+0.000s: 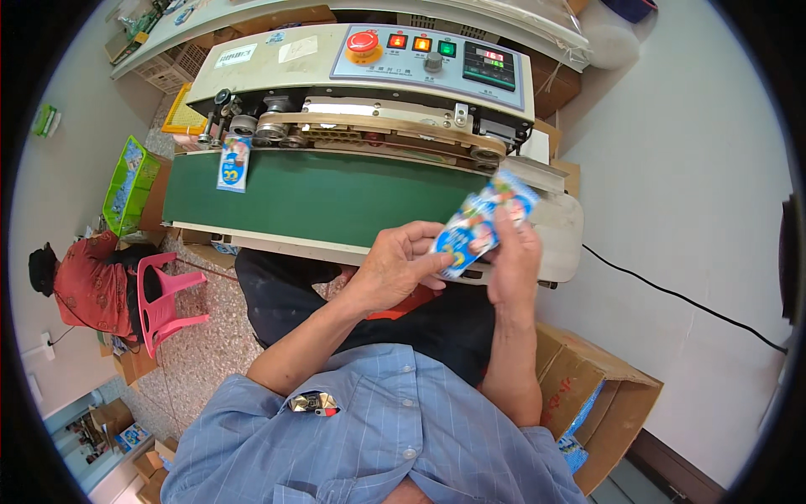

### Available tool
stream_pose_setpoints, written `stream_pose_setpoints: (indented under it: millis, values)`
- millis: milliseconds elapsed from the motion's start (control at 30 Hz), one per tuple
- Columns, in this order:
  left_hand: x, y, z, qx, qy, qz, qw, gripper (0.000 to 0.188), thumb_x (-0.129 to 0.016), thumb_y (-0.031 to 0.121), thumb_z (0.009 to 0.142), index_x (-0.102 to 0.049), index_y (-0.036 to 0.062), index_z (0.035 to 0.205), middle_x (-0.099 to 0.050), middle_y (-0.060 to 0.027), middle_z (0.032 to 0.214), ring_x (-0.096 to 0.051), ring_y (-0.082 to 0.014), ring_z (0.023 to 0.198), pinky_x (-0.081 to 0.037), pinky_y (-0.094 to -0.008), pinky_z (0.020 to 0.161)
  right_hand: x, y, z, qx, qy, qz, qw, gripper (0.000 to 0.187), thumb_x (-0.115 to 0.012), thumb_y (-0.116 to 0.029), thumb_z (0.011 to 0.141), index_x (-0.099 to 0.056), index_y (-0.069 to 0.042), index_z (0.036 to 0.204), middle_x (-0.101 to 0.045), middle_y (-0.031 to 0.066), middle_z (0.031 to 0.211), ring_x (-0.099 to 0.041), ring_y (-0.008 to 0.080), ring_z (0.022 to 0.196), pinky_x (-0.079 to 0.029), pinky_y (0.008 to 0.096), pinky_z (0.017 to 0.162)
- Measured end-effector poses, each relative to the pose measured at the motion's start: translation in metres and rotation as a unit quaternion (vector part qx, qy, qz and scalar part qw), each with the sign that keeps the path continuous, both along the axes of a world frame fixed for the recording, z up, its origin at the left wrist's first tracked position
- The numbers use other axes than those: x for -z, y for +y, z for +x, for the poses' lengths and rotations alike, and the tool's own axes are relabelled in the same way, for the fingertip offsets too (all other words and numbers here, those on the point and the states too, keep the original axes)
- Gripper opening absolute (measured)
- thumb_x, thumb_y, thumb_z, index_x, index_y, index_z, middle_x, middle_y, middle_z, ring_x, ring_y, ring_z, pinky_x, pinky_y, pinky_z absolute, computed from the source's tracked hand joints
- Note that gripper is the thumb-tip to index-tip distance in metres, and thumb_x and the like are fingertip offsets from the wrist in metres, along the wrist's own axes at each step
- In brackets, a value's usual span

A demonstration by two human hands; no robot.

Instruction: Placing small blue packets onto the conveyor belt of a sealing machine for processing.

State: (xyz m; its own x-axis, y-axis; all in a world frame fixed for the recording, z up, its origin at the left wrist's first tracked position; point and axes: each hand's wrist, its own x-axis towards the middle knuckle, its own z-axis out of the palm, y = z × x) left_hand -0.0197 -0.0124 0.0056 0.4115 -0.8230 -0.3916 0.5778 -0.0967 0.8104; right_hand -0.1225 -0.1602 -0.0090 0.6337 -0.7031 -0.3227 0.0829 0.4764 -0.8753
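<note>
My left hand (pixel 405 259) is closed on a few blue-and-white printed packets (pixel 460 239), thumb on top. Beside it my right hand (pixel 514 256) pinches another packet (pixel 514 195) of the same print, its upper end slightly blurred and overlapping the others. Both hands are above the near right edge of the green conveyor belt (pixel 336 189) of a band sealing machine (pixel 319 67). At the belt's left end a single packet (pixel 233 166) hangs down from the sealing rollers, lying over the belt. How many packets I hold cannot be made out.
The machine's panel has a red stop button (pixel 363 44), lit buttons and a display (pixel 489 67). An open cardboard box (pixel 588 395) with blue packets stands by my right side. At left are a green basket (pixel 132 185), a pink chair (pixel 159 294) and another person (pixel 92 281).
</note>
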Motion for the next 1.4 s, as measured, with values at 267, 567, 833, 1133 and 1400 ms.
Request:
stream_pose_setpoints:
  millis: [267, 567, 833, 1133, 1400]
  values:
    - [0.004, -0.014, 0.003, -0.024, 0.033, 0.005, 0.999, 0.027, -0.064, 0.008, 0.094, -0.057, -0.0031, 0.118, -0.069, -0.0116, 0.103, -0.071, -0.0166, 0.086, -0.062, -0.0276, 0.066, 0.013, -0.018, 0.012, 0.045, -0.016, -0.058, 0.997, 0.026, -0.057, -0.02, 0.102, -0.061, 0.002, 0.116, -0.068, 0.0048, 0.098, -0.064, 0.0094, 0.079, -0.053, 0.0256, 0.07]
    - [0.012, -0.007, 0.007, 0.07, -0.034, 0.059, 0.995, 0.029, -0.067, 0.018, 0.095, -0.061, -0.002, 0.116, -0.07, -0.0078, 0.092, -0.071, -0.0135, 0.075, -0.06, -0.0234, 0.059, -0.005, -0.006, 0.001, 0.002, 0.027, -0.098, 0.995, 0.026, -0.057, -0.024, 0.102, -0.063, -0.001, 0.111, -0.069, 0.0034, 0.094, -0.064, 0.0087, 0.075, -0.053, 0.0237, 0.062]
    - [0.012, 0.012, 0.006, -0.024, 0.022, 0.014, 0.999, 0.03, -0.064, 0.023, 0.098, -0.06, -0.0029, 0.114, -0.069, -0.0082, 0.089, -0.071, -0.0151, 0.067, -0.058, -0.0229, 0.054, -0.004, -0.034, 0.01, -0.009, 0.141, -0.082, 0.987, 0.033, -0.057, -0.031, 0.1, -0.062, -0.001, 0.114, -0.069, 0.0047, 0.092, -0.067, 0.0105, 0.071, -0.056, 0.0235, 0.049]
    - [0.014, 0.021, 0.005, -0.054, 0.034, 0.004, 0.998, 0.028, -0.064, 0.02, 0.098, -0.06, -0.0026, 0.115, -0.07, -0.0094, 0.089, -0.071, -0.0143, 0.068, -0.059, -0.023, 0.056, 0.018, -0.023, 0.058, -0.099, 0.068, -0.072, 0.99, 0.031, -0.058, -0.029, 0.1, -0.066, 0.0, 0.105, -0.066, 0.0042, 0.088, -0.063, 0.0095, 0.071, -0.054, 0.0256, 0.059]
    - [0.022, 0.017, -0.005, -0.064, 0.054, -0.034, 0.996, 0.025, -0.06, 0.015, 0.1, -0.058, -0.0035, 0.116, -0.071, -0.0118, 0.092, -0.072, -0.0162, 0.076, -0.061, -0.0261, 0.065, -0.007, 0.025, 0.012, -0.113, 0.021, -0.047, 0.992, 0.028, -0.057, -0.023, 0.101, -0.062, 0.001, 0.115, -0.069, 0.0082, 0.098, -0.066, 0.0132, 0.087, -0.055, 0.0266, 0.072]
